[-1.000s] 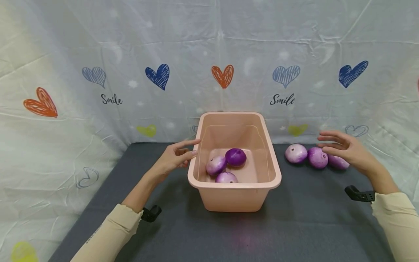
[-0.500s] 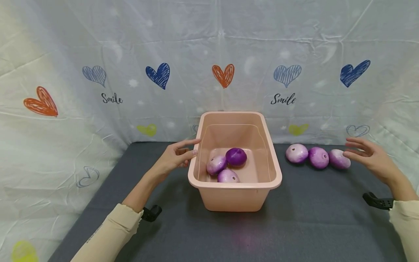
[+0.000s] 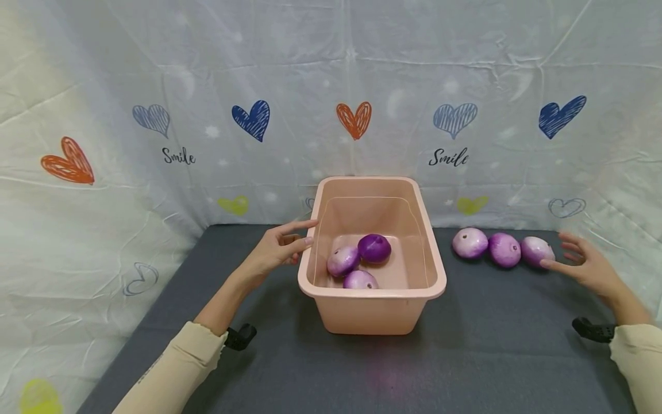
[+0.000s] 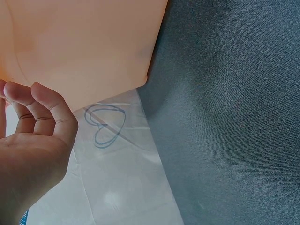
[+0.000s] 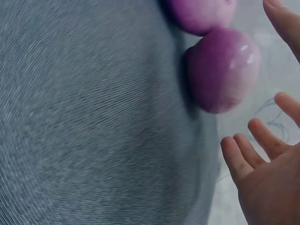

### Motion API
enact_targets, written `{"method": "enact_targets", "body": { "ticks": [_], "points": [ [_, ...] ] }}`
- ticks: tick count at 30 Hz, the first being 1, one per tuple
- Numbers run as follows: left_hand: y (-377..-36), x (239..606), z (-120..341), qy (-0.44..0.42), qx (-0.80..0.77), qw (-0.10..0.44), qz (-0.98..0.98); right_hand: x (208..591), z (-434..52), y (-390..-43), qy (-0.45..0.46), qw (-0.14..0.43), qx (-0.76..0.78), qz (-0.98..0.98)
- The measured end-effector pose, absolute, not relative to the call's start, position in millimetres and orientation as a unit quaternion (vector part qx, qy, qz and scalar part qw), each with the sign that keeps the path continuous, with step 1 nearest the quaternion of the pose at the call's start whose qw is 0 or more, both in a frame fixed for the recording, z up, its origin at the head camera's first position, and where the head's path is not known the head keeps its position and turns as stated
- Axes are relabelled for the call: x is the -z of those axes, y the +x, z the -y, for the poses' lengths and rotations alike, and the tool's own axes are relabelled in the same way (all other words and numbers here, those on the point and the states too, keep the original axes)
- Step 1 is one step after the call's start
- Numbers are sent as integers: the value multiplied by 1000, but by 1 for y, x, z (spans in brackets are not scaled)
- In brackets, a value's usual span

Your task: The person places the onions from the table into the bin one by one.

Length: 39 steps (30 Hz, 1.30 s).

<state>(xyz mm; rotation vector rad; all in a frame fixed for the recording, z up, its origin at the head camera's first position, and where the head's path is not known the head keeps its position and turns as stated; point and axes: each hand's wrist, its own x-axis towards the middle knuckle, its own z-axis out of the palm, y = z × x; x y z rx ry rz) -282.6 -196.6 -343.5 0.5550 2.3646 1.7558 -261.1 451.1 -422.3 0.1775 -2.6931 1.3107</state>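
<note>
A peach plastic tub [image 3: 371,313] stands at the middle of the table. My left hand [image 3: 269,250] touches its left rim with index finger and thumb, the other fingers bent below, outside the tub. Inside lie a dark purple round vegetable [image 3: 374,248] and two paler purple-and-white ones, glossy like onions or small eggplants. Three more sit in a row to the tub's right. My right hand [image 3: 589,267] is beside the rightmost round vegetable [image 3: 537,250], fingers spread behind it and thumb in front. In the right wrist view a gap shows between the fingers and that vegetable [image 5: 224,70].
A dark grey cloth [image 3: 372,374] covers the table. Behind it hangs a pale curtain [image 3: 289,69] printed with hearts and "Smile". The left round vegetable [image 3: 470,242] and the middle one [image 3: 504,250] in the row sit close together.
My right hand has moved right, past the row, then lowered beside the rightmost round vegetable, uncovering it. My left hand has stayed at the tub's rim. The front vegetable in the tub has rolled slightly.
</note>
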Motion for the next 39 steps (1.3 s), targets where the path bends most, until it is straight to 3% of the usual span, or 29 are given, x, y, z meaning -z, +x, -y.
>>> {"method": "enact_targets", "body": {
  "ticks": [8,21,39],
  "points": [
    [-282,344,198,187,-588,70,-784,425,-443,-272,45,46,-423,904],
    [-283,343,197,185,-592,78,-780,436,-439,-283,46,112,-385,915],
    [-282,343,198,188,-597,79,-776,444,-444,-274,26,134,-425,895]
  ]
}}
